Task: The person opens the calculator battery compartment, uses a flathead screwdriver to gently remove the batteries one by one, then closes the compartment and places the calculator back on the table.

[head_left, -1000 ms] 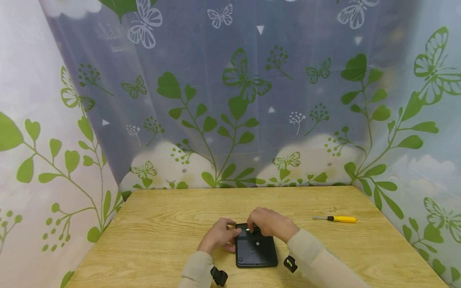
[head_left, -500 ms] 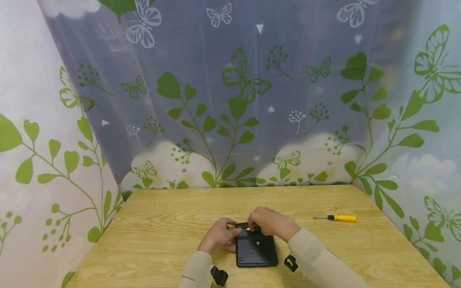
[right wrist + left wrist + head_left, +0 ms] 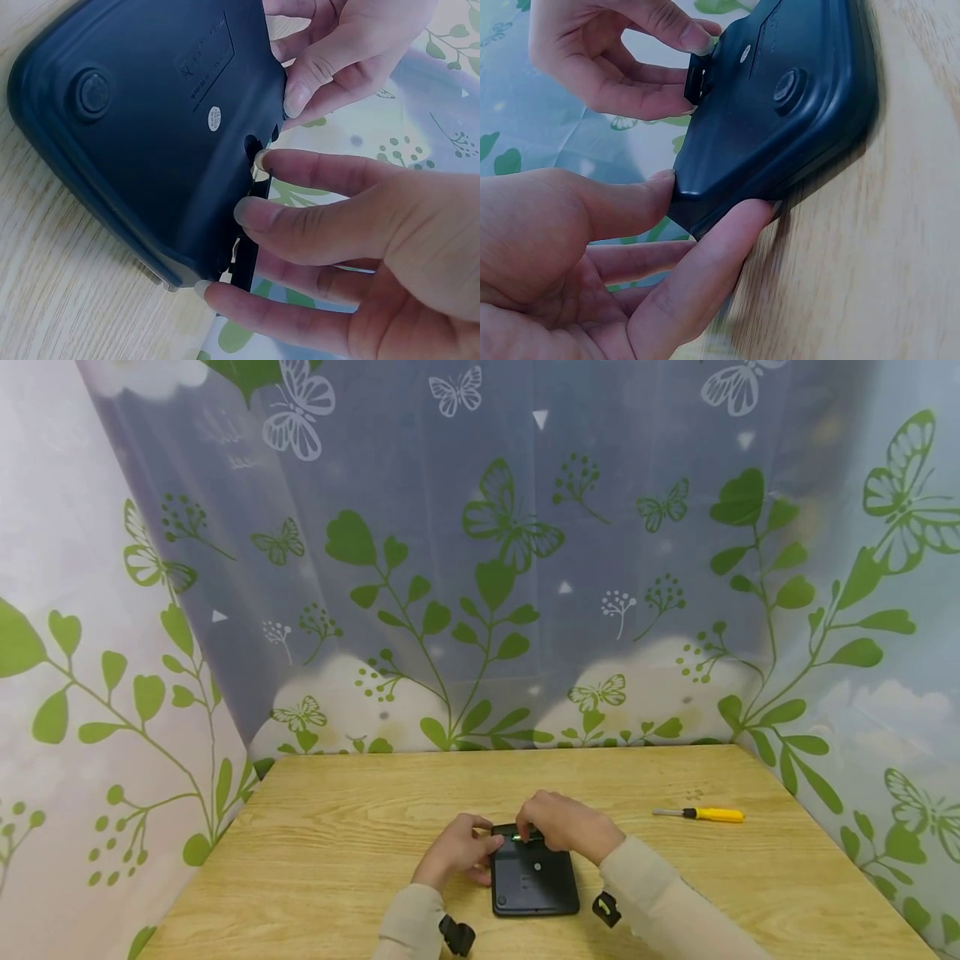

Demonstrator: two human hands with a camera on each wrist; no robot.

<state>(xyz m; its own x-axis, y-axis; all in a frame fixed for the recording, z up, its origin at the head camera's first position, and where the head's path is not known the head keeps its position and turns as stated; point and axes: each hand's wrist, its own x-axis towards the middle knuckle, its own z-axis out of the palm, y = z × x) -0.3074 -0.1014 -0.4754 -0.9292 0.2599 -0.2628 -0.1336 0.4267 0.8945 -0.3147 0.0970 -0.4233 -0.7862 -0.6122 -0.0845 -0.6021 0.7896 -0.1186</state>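
Right hand (image 3: pixel 562 822) is pinching a thin black plastic flap (image 3: pixel 245 264) at the edge of a smooth black plastic device (image 3: pixel 534 885), bottom centre of the head view. Left hand (image 3: pixel 453 852) grips its corner, thumb against fingers. Rounded corners, round foot (image 3: pixel 94 93), oval white sticker (image 3: pixel 214 118). Yellow-handled screwdriver (image 3: pixel 708 815) lower right on the wood-grain bench (image 3: pixel 337 835), leafy butterfly-print curtain (image 3: pixel 420 485) up top.

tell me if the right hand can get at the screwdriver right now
Probably yes, after letting go: the right hand pinches a black piece at the device, but no object stands between that hand and the screwdriver.
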